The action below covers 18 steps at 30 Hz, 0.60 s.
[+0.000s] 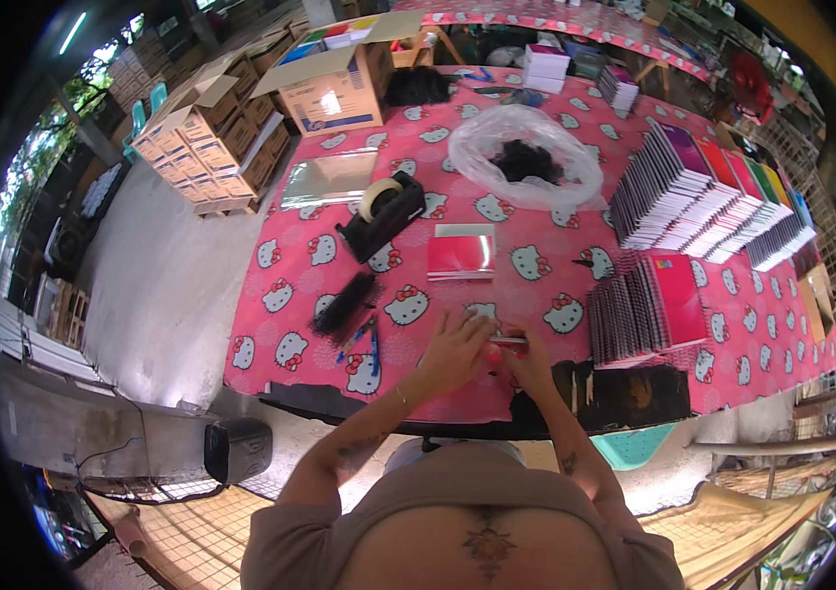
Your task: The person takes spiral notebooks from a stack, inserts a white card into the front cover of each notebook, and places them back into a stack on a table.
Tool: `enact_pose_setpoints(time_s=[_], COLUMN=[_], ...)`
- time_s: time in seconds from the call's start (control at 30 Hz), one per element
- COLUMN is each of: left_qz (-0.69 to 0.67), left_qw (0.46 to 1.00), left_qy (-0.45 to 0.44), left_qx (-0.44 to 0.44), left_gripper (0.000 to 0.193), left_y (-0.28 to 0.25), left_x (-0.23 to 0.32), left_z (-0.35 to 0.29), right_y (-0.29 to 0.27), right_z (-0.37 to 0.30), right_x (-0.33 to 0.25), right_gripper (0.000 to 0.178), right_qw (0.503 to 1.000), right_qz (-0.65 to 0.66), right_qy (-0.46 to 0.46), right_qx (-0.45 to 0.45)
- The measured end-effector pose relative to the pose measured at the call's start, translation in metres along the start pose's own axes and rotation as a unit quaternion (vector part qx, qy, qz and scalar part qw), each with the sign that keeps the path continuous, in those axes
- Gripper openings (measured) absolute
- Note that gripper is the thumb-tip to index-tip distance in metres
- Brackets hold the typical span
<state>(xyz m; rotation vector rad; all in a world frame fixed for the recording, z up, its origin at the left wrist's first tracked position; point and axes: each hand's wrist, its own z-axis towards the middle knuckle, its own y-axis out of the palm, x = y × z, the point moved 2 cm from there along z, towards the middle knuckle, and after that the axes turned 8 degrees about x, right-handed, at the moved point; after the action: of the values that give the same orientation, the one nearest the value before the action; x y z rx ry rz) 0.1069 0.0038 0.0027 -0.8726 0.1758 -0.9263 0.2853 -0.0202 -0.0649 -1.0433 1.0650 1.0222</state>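
Slim item (pixel 511 341), kind unclear, seen edge-on above near side of pink table cover (pixel 506 300), between both hands. Narrow pinch made on it by right hand (pixel 530 364); left hand (pixel 459 339) bent close beside, grip cannot be told. Item judged light, fairly stiff; hold best taken at ends. Red-and-white booklet (pixel 461 258) laid flat ahead of hands: judged light, glossy cover likely slippery, corners easily creased; best lifted by opposite edges, with flat fingers beneath.
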Motion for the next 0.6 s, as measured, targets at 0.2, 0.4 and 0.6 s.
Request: enact_pose_setpoints(time_s=[0.2, 0.4, 0.6], left_qz=[0.268, 0.283, 0.267], left_qw=[0.924, 0.933, 0.942], left_qy=[-0.266, -0.221, -0.205], left_qx=[0.056, -0.016, -0.01], left_gripper=[0.023, 0.013, 0.013], left_y=[-0.055, -0.05, -0.055], left_x=[-0.173, -0.193, -0.183], left_z=[-0.072, -0.09, -0.089], right_y=[0.017, 0.031, 0.031], right_z=[-0.006, -0.007, -0.011], right_x=[0.006, 0.013, 0.018], right_gripper=[0.037, 0.022, 0.027], right_qw=[0.998, 0.985, 0.982], right_qz=[0.058, 0.13, 0.081], right_qy=[0.036, 0.094, 0.141], right_qx=[0.003, -0.066, -0.093])
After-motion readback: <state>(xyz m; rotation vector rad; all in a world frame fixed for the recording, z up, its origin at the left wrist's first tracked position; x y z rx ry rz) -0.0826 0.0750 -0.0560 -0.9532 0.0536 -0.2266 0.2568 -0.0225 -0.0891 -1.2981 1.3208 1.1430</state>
